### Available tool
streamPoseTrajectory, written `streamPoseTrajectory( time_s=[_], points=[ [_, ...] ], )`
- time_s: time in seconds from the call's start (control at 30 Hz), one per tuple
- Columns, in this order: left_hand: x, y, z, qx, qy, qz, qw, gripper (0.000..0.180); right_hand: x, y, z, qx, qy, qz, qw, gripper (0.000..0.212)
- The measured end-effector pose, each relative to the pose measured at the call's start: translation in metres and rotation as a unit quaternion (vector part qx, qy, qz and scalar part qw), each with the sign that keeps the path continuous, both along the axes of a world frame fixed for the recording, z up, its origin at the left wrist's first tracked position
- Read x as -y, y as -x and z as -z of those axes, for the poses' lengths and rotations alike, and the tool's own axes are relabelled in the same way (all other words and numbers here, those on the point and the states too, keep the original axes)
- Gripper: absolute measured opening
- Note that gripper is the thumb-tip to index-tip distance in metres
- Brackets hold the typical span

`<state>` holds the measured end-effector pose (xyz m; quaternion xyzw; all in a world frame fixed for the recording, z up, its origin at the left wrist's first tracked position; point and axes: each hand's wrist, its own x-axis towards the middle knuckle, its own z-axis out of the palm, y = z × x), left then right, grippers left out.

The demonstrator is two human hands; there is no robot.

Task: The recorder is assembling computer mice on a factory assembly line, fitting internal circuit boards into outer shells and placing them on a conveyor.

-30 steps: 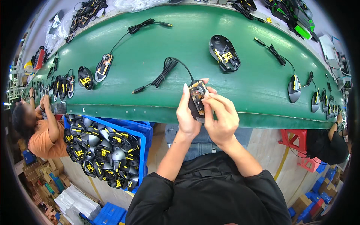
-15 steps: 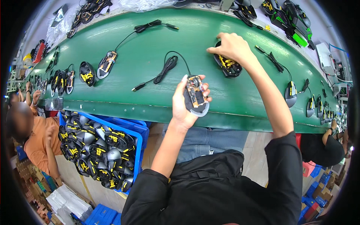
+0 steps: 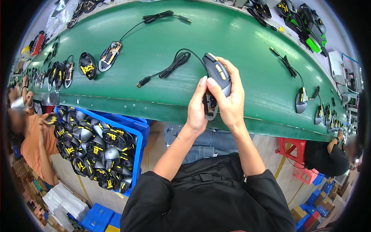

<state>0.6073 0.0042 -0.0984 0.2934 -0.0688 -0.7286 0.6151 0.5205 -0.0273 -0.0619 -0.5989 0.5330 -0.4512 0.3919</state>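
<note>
Left hand [image 3: 197,110]: closed round the mouse base [image 3: 210,112], thumb along its side.
Right hand [image 3: 232,98]: wrapped over the grey-and-black mouse cover [image 3: 218,72], thumb tip just beside the left thumb.
Green surface [image 3: 239,36], near edge: both parts are held above it, about midway along; the cover lies over the base but looks skewed, leaving the base's rear showing. Whether any catch has engaged, I cannot tell.
Cable [image 3: 174,65]: leads from the front of the held parts to a bundled coil on the surface, its plug [image 3: 143,82] pointing toward the left end.
Step in hand: judging by the hold, seating cover on base.
Next move: probably calls for squaring the two outlines, then even pressure, with the cable clear of the seam.
Surface, left part: an open base [image 3: 110,57] lies beside an upturned cover [image 3: 88,66].
Surface, right part: a closed mouse [image 3: 301,102] lies near the near edge.
Blue crate [image 3: 138,154]: heaped with covers, beside the surface's near edge, toward the left.
</note>
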Motion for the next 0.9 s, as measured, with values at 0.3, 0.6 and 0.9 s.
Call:
streamPoseTrajectory(
  time_s=[0.3,0.6,0.9],
  points=[
    [-0.002,-0.002,-0.002,-0.036,0.03,0.038,0.998,0.058,-0.047,0.014,0.012,-0.121,0.144,-0.051,0.981,0.055],
    [-0.014,0.002,-0.012,-0.015,0.096,0.006,0.995,0.081,-0.044,0.02,0.021,-0.134,0.13,-0.092,0.978,0.051],
    [-0.011,-0.014,0.018,0.194,0.116,-0.092,0.97,0.035,-0.059,0.021,-0.008,0.228,-0.126,-0.002,0.966,0.055]
  ],
)
